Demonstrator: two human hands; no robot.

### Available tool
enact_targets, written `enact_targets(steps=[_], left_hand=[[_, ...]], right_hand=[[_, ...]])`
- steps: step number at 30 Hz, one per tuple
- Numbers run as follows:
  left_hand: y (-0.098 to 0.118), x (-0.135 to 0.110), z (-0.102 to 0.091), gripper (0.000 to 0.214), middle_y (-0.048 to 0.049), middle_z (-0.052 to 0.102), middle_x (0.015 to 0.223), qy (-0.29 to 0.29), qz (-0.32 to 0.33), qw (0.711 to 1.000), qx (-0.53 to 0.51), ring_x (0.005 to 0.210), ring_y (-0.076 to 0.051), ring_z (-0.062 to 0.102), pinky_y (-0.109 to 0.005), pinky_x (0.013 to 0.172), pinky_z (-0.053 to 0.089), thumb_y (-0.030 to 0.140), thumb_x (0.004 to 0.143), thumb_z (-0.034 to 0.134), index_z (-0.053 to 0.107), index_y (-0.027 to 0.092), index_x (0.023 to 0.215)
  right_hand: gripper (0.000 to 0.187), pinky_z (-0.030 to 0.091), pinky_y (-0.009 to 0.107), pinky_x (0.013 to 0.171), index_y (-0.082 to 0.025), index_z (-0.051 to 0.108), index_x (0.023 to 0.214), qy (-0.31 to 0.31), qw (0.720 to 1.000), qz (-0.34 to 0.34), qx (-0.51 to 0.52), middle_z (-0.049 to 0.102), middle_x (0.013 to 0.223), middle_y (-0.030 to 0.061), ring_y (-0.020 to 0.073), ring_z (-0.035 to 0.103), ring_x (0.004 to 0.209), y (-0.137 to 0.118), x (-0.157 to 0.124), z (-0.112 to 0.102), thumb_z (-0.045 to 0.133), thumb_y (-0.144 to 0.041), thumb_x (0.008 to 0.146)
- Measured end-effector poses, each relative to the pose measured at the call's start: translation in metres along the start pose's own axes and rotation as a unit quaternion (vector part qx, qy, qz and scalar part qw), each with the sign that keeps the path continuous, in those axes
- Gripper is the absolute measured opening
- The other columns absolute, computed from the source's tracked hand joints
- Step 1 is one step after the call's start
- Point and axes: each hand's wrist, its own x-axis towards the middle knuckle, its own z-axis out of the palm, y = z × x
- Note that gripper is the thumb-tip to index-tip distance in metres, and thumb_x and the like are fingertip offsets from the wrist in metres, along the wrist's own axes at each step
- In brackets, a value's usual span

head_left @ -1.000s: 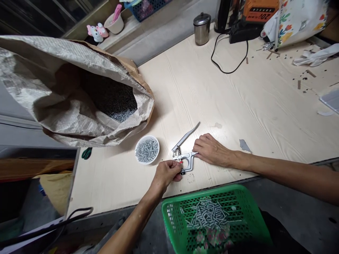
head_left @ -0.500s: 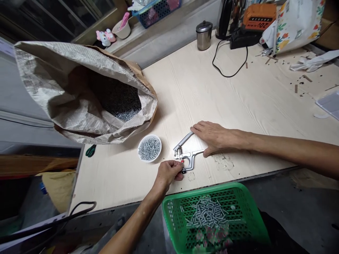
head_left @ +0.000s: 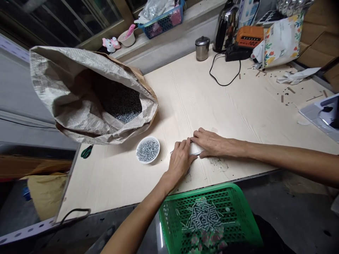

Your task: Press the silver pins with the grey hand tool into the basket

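Note:
A pair of silver hand pliers (head_left: 196, 154) lies on the wooden table between my hands, mostly covered by them. My left hand (head_left: 180, 158) is wrapped over the head end, so the jaws are hidden. At the other end, my right hand (head_left: 213, 144) holds the two handles, fingers on the upper one and thumb by the lower. Left of my left hand stands a white bowl (head_left: 158, 151) full of small silver metal pieces (head_left: 147, 149). Nearer to me is a green basket (head_left: 238, 192) with a heap of small spring-like metal pieces (head_left: 203, 216).
A large open woven sack (head_left: 50, 83) with metal pieces inside leans over the table's left side. Green-handled scissors (head_left: 86, 151) lie by its base. At the back are a lidded metal canister (head_left: 202, 48), a kettle (head_left: 225, 26) and a black cord (head_left: 212, 74).
My left hand has moved from the lower jaw up over the head of the pliers. The handles sit lower in view, and the camera has shifted slightly.

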Motion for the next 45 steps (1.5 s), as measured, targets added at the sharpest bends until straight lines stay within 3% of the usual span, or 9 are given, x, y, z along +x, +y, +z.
enact_targets(steps=[6,13,18,22,24,26,28,34,45], left_hand=[[-0.002,0.025,-0.006,0.065,-0.0142,0.056,0.117,-0.075,0.045,0.995,0.045,0.105,-0.028,0.049,-0.042,0.089,0.046,0.028,0.082,0.069,0.037,0.011,0.136],[0.005,0.027,0.001,0.014,-0.0070,0.061,0.096,-0.057,0.053,0.997,0.012,0.095,-0.023,0.053,-0.037,0.081,0.048,0.027,0.090,0.058,0.060,0.016,0.099],[0.007,0.025,0.012,0.019,-0.0062,0.062,0.084,-0.046,0.057,0.997,0.009,0.086,-0.021,0.054,-0.034,0.075,0.049,0.025,0.094,0.050,0.060,0.017,0.080],[0.007,0.018,0.014,0.011,-0.0078,0.064,0.095,0.000,0.043,0.999,-0.009,0.094,-0.023,0.056,-0.037,0.080,0.051,0.025,0.090,0.058,0.061,0.016,0.095],[0.003,0.007,0.007,0.034,-0.0112,0.060,0.115,0.065,0.034,0.996,-0.043,0.106,-0.025,0.055,-0.040,0.087,0.051,0.028,0.085,0.065,0.057,0.016,0.116],[-0.003,-0.011,-0.004,0.043,-0.0124,0.058,0.122,0.137,0.004,0.986,-0.090,0.109,-0.024,0.055,-0.039,0.090,0.050,0.028,0.087,0.063,0.052,0.016,0.127],[-0.010,-0.034,-0.016,0.030,-0.0097,0.063,0.109,0.181,-0.051,0.973,-0.131,0.099,-0.021,0.060,-0.035,0.085,0.051,0.027,0.093,0.054,0.058,0.016,0.120],[-0.027,-0.090,-0.021,0.022,-0.0052,0.068,0.084,0.139,-0.210,0.950,-0.188,0.076,-0.019,0.064,-0.029,0.068,0.049,0.031,0.089,0.051,0.069,0.018,0.084],[-0.026,-0.080,0.001,0.042,-0.0020,0.058,0.060,0.049,-0.329,0.892,-0.305,0.058,-0.017,0.057,-0.028,0.058,0.043,0.042,0.091,0.039,0.068,0.015,0.076]], right_hand=[[0.045,0.046,0.036,0.077,-0.015,0.060,0.103,-0.004,1.000,0.030,0.003,0.061,0.101,0.0106,0.0250,0.052,0.092,0.003,-0.009,-0.002,0.082,-0.030,0.068],[0.008,0.045,0.032,0.071,-0.015,0.062,0.083,0.028,0.998,0.027,0.044,0.062,0.086,0.0081,0.0208,0.055,0.085,0.003,-0.011,0.013,0.069,-0.018,0.081],[0.016,0.045,0.031,0.067,-0.017,0.061,0.074,0.023,0.999,0.009,0.028,0.062,0.077,0.0061,0.0188,0.055,0.078,0.003,-0.007,0.024,0.057,-0.016,0.090],[0.009,0.047,0.034,0.072,-0.016,0.063,0.089,0.034,0.999,0.007,0.016,0.064,0.091,0.0091,0.0225,0.057,0.088,0.004,-0.010,0.020,0.067,-0.022,0.083],[0.041,0.048,0.039,0.081,-0.016,0.060,0.108,0.068,0.998,-0.007,0.009,0.061,0.112,0.0127,0.0279,0.054,0.104,0.003,-0.014,0.016,0.078,-0.028,0.073],[0.061,0.044,0.044,0.091,-0.017,0.054,0.120,0.108,0.994,-0.034,0.006,0.052,0.130,0.0148,0.0318,0.046,0.118,0.000,-0.018,0.015,0.082,-0.032,0.068],[0.051,0.042,0.044,0.091,-0.017,0.055,0.115,0.125,0.990,-0.062,0.015,0.051,0.128,0.0143,0.0312,0.044,0.117,-0.005,-0.019,0.020,0.078,-0.035,0.072],[0.008,0.038,0.034,0.074,-0.017,0.057,0.089,0.124,0.989,-0.060,0.060,0.058,0.093,0.0073,0.0212,0.046,0.087,-0.017,-0.011,0.054,0.051,-0.021,0.093],[0.023,0.032,0.034,0.072,-0.019,0.055,0.092,0.156,0.980,-0.060,0.113,0.056,0.091,0.0071,0.0211,0.042,0.084,-0.016,-0.013,0.074,0.034,-0.026,0.100]])
